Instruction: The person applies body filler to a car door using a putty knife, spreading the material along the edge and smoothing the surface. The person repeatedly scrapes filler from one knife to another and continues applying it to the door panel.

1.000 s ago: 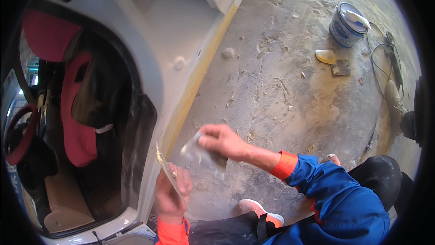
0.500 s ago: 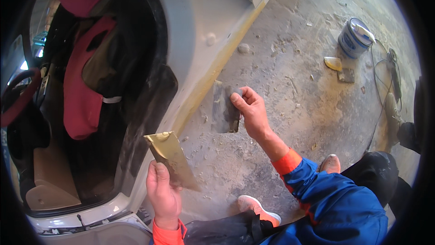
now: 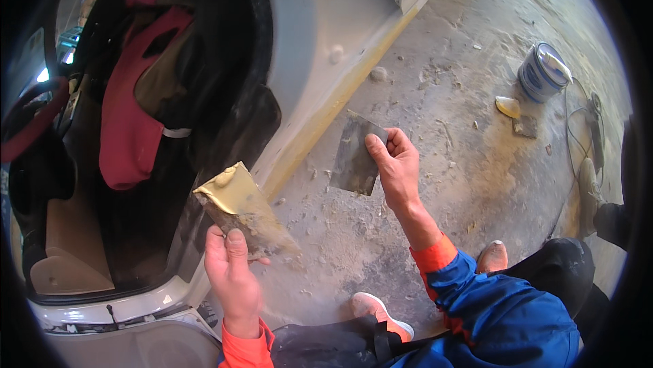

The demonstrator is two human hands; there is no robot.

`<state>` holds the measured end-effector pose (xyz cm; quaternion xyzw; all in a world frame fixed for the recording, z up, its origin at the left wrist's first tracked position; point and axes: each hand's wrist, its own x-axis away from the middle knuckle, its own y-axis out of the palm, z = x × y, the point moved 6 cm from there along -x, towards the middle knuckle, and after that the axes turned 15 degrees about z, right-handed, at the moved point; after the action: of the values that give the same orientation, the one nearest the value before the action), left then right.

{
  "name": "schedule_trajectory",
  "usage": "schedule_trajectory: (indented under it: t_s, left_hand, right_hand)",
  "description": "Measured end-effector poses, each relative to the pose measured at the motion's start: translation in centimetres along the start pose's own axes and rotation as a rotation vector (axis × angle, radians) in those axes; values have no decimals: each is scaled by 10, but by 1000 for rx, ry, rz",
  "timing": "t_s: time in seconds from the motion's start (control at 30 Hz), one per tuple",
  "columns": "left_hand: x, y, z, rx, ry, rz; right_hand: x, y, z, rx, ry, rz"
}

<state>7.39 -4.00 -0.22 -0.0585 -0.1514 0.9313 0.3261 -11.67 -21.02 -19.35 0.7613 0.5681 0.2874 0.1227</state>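
Note:
My left hand [image 3: 235, 276] grips a flat metal plate [image 3: 262, 228] by its side, thumb on top. Yellow body filler [image 3: 235, 188] coats the plate's far end, with a thick lump along the edge. In my right hand [image 3: 396, 167] is a thin grey scraper blade [image 3: 357, 154], pinched between thumb and fingers. It hangs over the floor, apart from the plate. Beyond both hands runs a white car's sill [image 3: 320, 120], its lower edge streaked with yellow filler.
An open car doorway with pink-covered seats [image 3: 129, 130] lies at left. A blue-and-white can [image 3: 542, 74] stands at right, near a yellow-smeared piece [image 3: 507, 106], a dark square pad [image 3: 524, 126] and a corded tool [image 3: 596, 130]. Another person's shoe [image 3: 588, 194] is at the right edge.
My left hand has turned the plate so its filler-covered face shows more and moved slightly left. My right hand has shifted a little right with the scraper blade tilted.

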Motion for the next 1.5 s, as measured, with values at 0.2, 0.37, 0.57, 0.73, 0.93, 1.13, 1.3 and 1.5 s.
schedule_trajectory:
  t_s: [0.2, 0.37, 0.57, 0.73, 0.93, 1.13, 1.3, 1.5]
  left_hand:
    - [-5, -14, 11, 67, 41, 98]
    - [-3, -18, 13, 94, 16, 86]
    - [5, -7, -8, 88, -158, 13]
    - [25, 24, -47, -120, -409, -111]
    - [28, 50, -23, 5, -245, -178]
    - [35, 65, -31, -34, -316, -230]
    - [22, 64, -14, 71, -171, -181]
    - [22, 55, -18, -107, -67, -144]
  right_hand:
    - [35, 20, 13, 180, 109, -86]
    - [57, 29, 13, 23, 99, -123]
    - [71, 23, 0, 7, 172, -88]
    - [81, 15, -44, -121, -43, -99]
    - [98, 11, -74, 186, -571, -407]
    - [57, -16, -66, 81, -334, -152]
    - [73, -5, -46, 294, -407, -360]
    - [5, -41, 41, -36, 291, -47]
